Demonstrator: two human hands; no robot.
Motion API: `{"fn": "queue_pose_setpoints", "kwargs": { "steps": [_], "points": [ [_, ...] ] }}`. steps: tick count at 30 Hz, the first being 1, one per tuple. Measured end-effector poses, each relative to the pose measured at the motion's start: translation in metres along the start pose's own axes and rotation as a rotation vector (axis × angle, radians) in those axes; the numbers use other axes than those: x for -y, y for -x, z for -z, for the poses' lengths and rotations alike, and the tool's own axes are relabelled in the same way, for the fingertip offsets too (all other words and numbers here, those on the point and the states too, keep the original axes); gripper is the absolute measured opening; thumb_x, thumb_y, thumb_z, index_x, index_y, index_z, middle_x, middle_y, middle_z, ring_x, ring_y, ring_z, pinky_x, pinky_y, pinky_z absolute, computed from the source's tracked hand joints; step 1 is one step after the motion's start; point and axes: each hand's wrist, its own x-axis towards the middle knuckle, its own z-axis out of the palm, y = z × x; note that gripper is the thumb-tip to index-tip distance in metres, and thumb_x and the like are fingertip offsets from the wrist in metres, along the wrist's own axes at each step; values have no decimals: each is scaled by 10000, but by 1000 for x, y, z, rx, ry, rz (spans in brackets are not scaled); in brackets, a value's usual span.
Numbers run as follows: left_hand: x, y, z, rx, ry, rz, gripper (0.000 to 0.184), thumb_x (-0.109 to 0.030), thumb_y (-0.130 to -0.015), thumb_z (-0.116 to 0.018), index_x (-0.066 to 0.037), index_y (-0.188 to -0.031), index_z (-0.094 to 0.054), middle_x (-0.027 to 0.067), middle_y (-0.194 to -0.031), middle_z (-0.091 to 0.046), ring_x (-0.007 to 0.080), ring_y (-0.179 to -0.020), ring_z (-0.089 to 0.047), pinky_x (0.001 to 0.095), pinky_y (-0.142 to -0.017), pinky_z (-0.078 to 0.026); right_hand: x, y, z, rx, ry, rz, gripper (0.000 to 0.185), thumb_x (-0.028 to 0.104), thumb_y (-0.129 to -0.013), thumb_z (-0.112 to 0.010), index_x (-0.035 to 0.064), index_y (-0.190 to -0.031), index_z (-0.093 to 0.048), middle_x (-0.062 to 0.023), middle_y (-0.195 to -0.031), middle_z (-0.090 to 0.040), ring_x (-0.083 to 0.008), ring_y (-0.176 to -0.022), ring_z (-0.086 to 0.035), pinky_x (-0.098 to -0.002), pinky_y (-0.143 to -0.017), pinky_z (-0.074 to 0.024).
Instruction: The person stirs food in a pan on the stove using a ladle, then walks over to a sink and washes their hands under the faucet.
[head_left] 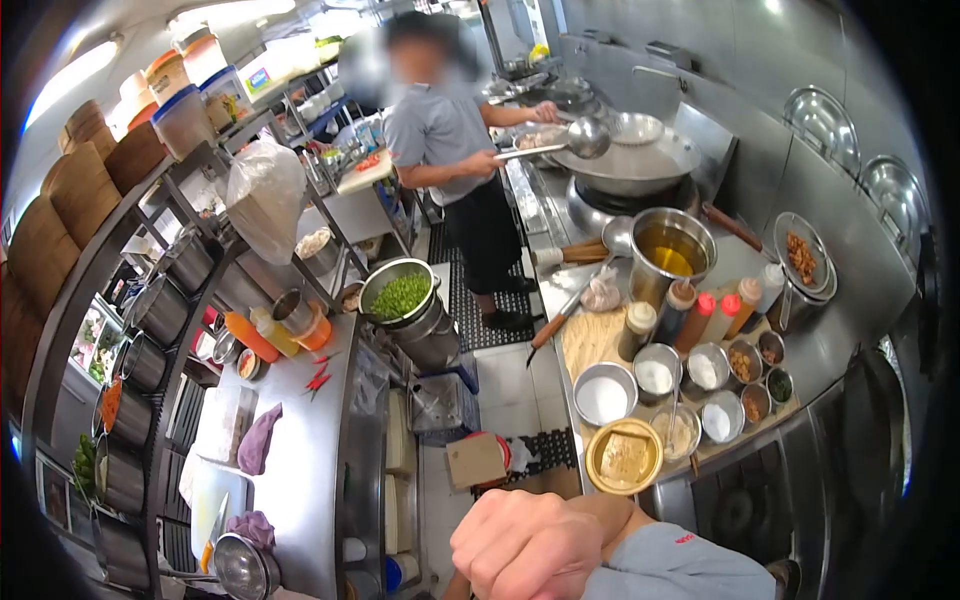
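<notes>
My right hand (525, 545) is at the bottom centre, curled into a fist with the knuckles facing the camera. Its grey sleeve (680, 565) comes in from the lower right. Whatever the fingers may hold is hidden. Just above the wrist is a round yellow-rimmed container (624, 456) at the counter's near edge. Beside it stand metal pots of white powder (605, 393) and a pot of tan paste with a spoon (676, 431). My left hand cannot be made out.
A co-worker (440, 140) stands ahead, holding a ladle (588, 138) near a large wok (628, 165). Squeeze bottles and an oil pot (672, 255) are on the right counter. On the left steel table (310, 450) lies a knife (216, 530). A cardboard piece (478, 461) is low down between them.
</notes>
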Motion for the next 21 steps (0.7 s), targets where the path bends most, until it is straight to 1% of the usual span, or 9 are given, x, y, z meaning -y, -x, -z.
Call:
{"fn": "queue_pose_setpoints", "kwargs": {
  "steps": [2,3,6,10,12,14,16,17,21],
  "points": [
    [4,5,-4,11,7,13,327,-354,-763,-653,-28,-791,-662,116,-788,-654,238,-746,-618,350,-683,-485,6,-7,6,237,100,-32,191,173,-865,-618,1,-790,-582,-79,-548,-544,-221,-400,-485,-327,-358,-337],
    [4,6,-4,14,11,16,326,-353,-763,-653,-28,-792,-663,115,-788,-654,237,-746,-617,350,-682,-485,-5,-2,-6,91,104,98,170,143,-839,-651,-1,-773,-589,-75,-551,-541,-224,-392,-472,-332,-357,-328],
    [-1,4,-3,13,26,17,325,-349,-765,-653,-26,-795,-663,114,-788,-654,235,-745,-615,348,-680,-484,9,-13,-3,225,213,52,152,113,-832,-653,-2,-756,-589,-66,-549,-538,-215,-384,-467,-329,-355,-318],
    [-3,9,-3,24,42,29,323,-344,-767,-653,-23,-800,-665,111,-789,-653,231,-745,-613,346,-678,-482,-6,-1,-9,81,210,198,150,135,-843,-643,13,-773,-591,-54,-575,-539,-200,-401,-466,-319,-368,-317],
    [-6,8,19,35,8,24,322,-341,-768,-652,-22,-803,-665,110,-790,-653,229,-744,-611,345,-676,-481,1,-13,-6,345,359,178,151,179,-844,-644,41,-804,-599,-30,-609,-511,-178,-454,-476,-308,-393,-325],
    [-2,0,60,52,-76,10,321,-339,-769,-652,-21,-805,-666,108,-790,-653,227,-744,-610,344,-675,-481,-10,-1,-21,401,462,182,166,218,-824,-662,76,-874,-592,-1,-625,-434,-166,-537,-500,-291,-427,-352],
    [12,7,91,38,-118,29,320,-336,-770,-652,-19,-807,-666,107,-790,-653,225,-743,-609,343,-674,-480,-14,-1,-23,443,401,111,168,201,-835,-650,65,-897,-574,1,-629,-484,-181,-508,-503,-288,-417,-356],
    [17,11,100,18,-114,42,319,-335,-770,-652,-19,-808,-667,107,-791,-653,224,-743,-608,342,-673,-479,-14,-2,-20,439,386,129,168,201,-835,-650,65,-897,-574,1,-629,-484,-181,-508,-503,-288,-417,-356],
    [19,21,102,-27,-65,73,317,-330,-772,-652,-16,-813,-668,104,-792,-652,220,-742,-606,340,-671,-478,-10,-3,-16,149,275,312,147,155,-845,-636,41,-895,-558,-19,-632,-536,-183,-461,-502,-293,-391,-340]
  ]
}}
